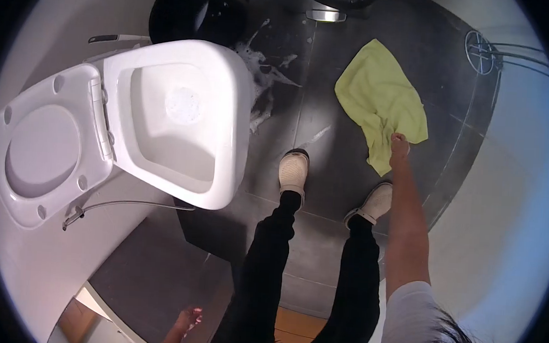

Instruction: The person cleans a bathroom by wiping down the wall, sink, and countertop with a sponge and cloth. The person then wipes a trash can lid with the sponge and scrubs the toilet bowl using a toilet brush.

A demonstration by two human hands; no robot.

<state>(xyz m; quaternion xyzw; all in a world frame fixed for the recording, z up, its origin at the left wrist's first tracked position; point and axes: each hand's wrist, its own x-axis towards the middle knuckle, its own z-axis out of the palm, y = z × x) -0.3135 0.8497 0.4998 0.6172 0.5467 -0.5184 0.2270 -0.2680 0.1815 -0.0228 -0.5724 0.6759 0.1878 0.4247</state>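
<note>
My right hand (400,144), arm stretched forward, is closed around a gathered part of a yellow-green cloth (381,84). The cloth spreads out over the dark tiled floor in front of my shoes. Low on the left, my left hand (187,320) hangs with its fingers loosely curled and a little apart, and I see nothing in it. White foam (264,78) is splashed on the floor between the cloth and the toilet (240,107). The toilet's seat and lid (43,147) are raised, and bubbles float in the bowl.
A black bin or bucket (196,12) stands beyond the toilet. A metal wire stand (481,52) is at the far right by the wall. A thin hose (136,203) runs beside the toilet. My beige clogs (293,172) stand on the dark tiles (321,236).
</note>
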